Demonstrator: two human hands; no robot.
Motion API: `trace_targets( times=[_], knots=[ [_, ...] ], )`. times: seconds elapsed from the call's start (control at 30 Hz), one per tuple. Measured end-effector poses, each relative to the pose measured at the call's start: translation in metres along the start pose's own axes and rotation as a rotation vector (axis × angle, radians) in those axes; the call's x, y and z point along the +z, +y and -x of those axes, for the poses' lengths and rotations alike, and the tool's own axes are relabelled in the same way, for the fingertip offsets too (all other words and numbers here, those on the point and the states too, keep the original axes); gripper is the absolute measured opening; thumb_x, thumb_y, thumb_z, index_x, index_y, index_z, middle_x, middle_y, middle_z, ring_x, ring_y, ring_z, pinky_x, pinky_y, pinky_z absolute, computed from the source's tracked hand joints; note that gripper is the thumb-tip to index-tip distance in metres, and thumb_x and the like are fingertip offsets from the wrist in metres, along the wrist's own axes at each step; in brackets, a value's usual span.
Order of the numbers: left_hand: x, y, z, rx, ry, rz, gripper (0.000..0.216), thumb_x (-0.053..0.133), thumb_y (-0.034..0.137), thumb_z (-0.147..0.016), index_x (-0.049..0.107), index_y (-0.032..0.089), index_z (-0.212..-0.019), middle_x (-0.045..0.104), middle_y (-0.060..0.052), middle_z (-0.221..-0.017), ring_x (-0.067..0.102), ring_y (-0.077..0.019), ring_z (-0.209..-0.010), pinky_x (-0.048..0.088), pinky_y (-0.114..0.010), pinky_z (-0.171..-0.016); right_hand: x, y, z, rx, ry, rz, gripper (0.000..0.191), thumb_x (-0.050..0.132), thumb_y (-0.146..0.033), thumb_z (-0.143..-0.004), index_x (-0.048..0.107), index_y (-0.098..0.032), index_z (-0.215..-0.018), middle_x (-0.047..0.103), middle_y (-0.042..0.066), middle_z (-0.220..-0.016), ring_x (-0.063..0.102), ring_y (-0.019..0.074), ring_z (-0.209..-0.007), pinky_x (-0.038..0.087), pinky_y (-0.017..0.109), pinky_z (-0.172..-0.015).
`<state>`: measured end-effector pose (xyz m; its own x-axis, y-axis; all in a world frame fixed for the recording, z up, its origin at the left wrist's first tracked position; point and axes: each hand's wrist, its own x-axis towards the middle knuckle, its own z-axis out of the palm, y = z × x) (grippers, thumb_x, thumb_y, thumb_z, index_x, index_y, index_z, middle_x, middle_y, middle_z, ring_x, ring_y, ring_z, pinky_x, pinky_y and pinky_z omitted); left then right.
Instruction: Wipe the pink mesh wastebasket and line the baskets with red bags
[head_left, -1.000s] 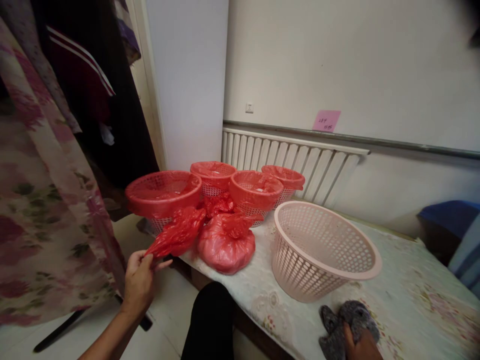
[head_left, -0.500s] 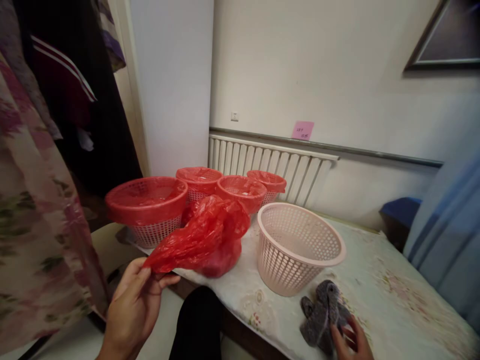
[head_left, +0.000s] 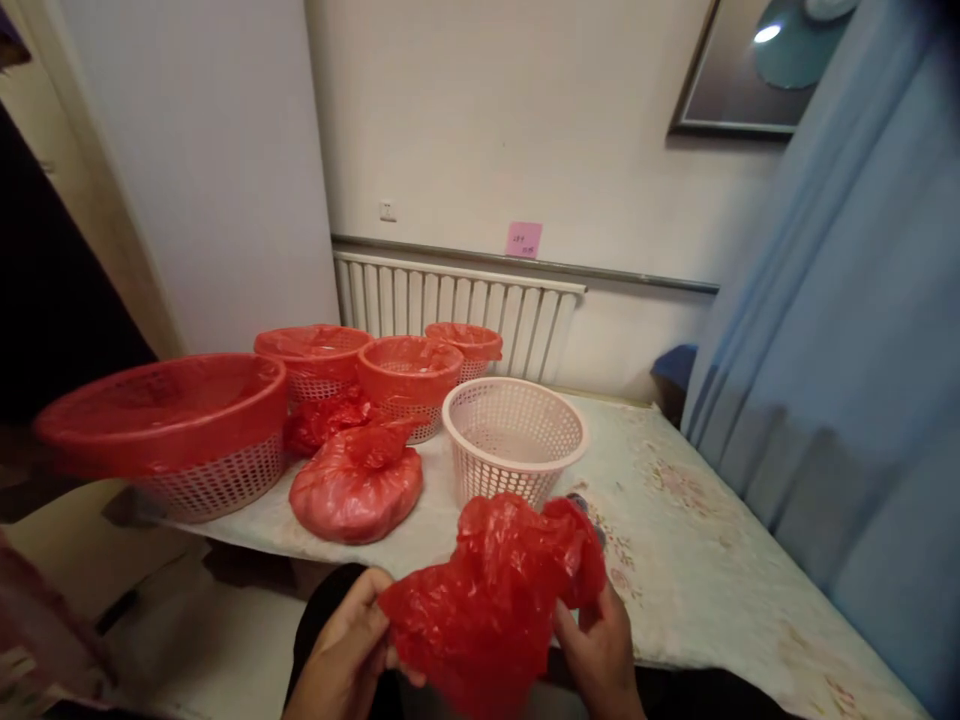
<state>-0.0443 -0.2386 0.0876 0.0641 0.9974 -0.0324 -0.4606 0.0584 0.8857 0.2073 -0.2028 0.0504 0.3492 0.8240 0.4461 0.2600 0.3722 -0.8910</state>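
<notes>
A crumpled red plastic bag (head_left: pixel 495 600) is stretched between my two hands, above the table's front edge. My left hand (head_left: pixel 351 640) pinches its left side between thumb and fingers. On the opposite side my right hand (head_left: pixel 600 645) is closed on the bag, its fingers partly hidden by the plastic. Just behind the bag stands a bare pale pink plastic basket (head_left: pixel 514 470) with perforated walls. A small part of a dark grey fabric item (head_left: pixel 591 512) peeks out at the right, mostly covered by the bag. A full-looking red bag (head_left: pixel 356 495) rests on the table to the left.
Several baskets lined with red bags stand at the left and back, the nearest a large lined basket (head_left: pixel 225 480). Another crumpled red bag (head_left: pixel 330 420) lies among them. A radiator (head_left: pixel 420 300) runs along the wall; a blue curtain (head_left: pixel 810 350) hangs at the right.
My left hand has brought a red bag rightward, away from the filled bag. My right hand has left the grey fabric item and taken hold of the red bag. The view has turned right.
</notes>
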Motion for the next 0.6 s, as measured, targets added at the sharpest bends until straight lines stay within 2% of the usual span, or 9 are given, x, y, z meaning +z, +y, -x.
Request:
trace_targets(
  times=[0.07,0.13,0.2,0.27,0.37,0.43,0.5,0.6],
  knots=[
    [0.003,-0.011,-0.005,-0.017,-0.043,-0.042,0.027,0.07,0.047,-0.076,0.064,0.021,-0.07,0.059,-0.003,-0.06,0.054,-0.0167,-0.053,0.05,-0.03,-0.052,-0.003,-0.006,0.003,0.022,-0.012,-0.007,0.039,0.077,-0.045,-0.065,0.073,-0.019,-0.093,0.073,0.008,-0.089,0.068,0.0285,-0.088,0.056,0.04,-0.081],
    [0.005,-0.018,-0.011,-0.024,-0.015,-0.064,0.026,0.07,0.044,-0.078,0.063,0.02,-0.069,0.059,-0.001,-0.06,0.053,-0.0143,-0.053,0.047,-0.027,-0.052,-0.009,-0.012,0.005,0.001,-0.032,0.002,0.035,0.074,-0.042,-0.069,0.073,-0.02,-0.097,0.073,0.007,-0.092,0.067,0.0274,-0.092,0.055,0.039,-0.085],
    [0.007,-0.022,-0.016,-0.039,0.034,-0.036,0.023,0.071,0.038,-0.078,0.063,0.019,-0.069,0.062,-0.001,-0.066,0.057,-0.0132,-0.058,0.048,-0.024,-0.055,-0.015,-0.013,0.008,-0.027,-0.029,0.03,0.037,0.072,-0.038,-0.073,0.071,-0.022,-0.106,0.072,0.006,-0.101,0.066,0.0269,-0.099,0.052,0.038,-0.09],
    [0.009,-0.027,-0.021,-0.065,0.052,0.031,0.019,0.072,0.034,-0.078,0.065,0.017,-0.073,0.068,-0.003,-0.077,0.063,-0.0152,-0.068,0.051,-0.024,-0.061,-0.023,-0.009,0.011,-0.015,-0.01,0.073,0.035,0.071,-0.039,-0.073,0.072,-0.02,-0.103,0.073,0.006,-0.099,0.066,0.0265,-0.095,0.052,0.038,-0.089],
    [0.007,-0.036,-0.03,-0.111,0.071,0.161,0.015,0.072,0.029,-0.077,0.068,0.016,-0.083,0.072,-0.006,-0.091,0.069,-0.0208,-0.082,0.055,-0.029,-0.068,-0.034,0.004,0.013,0.136,0.05,0.094,0.032,0.071,-0.045,-0.071,0.073,-0.016,-0.083,0.073,0.006,-0.08,0.066,0.0244,-0.075,0.054,0.035,-0.074],
    [0.003,-0.043,-0.036,-0.106,0.136,0.225,0.015,0.072,0.025,-0.075,0.069,0.016,-0.087,0.074,-0.006,-0.094,0.07,-0.0222,-0.085,0.057,-0.03,-0.07,-0.041,0.011,0.013,0.235,0.113,0.027,0.037,0.07,-0.046,-0.072,0.073,-0.015,-0.092,0.074,0.007,-0.088,0.067,0.0247,-0.082,0.054,0.033,-0.074],
    [-0.001,-0.048,-0.04,-0.073,0.229,0.247,0.016,0.072,0.02,-0.073,0.069,0.015,-0.088,0.075,-0.006,-0.092,0.071,-0.0213,-0.083,0.058,-0.029,-0.069,-0.048,0.014,0.01,0.291,0.17,-0.069,0.042,0.069,-0.046,-0.075,0.069,-0.016,-0.104,0.073,0.005,-0.101,0.065,0.0241,-0.095,0.052,0.031,-0.082],
    [-0.008,-0.052,-0.046,-0.058,0.333,0.232,0.015,0.068,0.012,-0.069,0.07,0.013,-0.085,0.075,-0.004,-0.083,0.072,-0.0185,-0.071,0.059,-0.025,-0.063,-0.058,0.013,0.006,0.379,0.21,-0.192,0.037,0.068,-0.047,-0.076,0.067,-0.018,-0.1,0.073,0.001,-0.093,0.066,0.0204,-0.088,0.053,0.028,-0.078]
  ],
)
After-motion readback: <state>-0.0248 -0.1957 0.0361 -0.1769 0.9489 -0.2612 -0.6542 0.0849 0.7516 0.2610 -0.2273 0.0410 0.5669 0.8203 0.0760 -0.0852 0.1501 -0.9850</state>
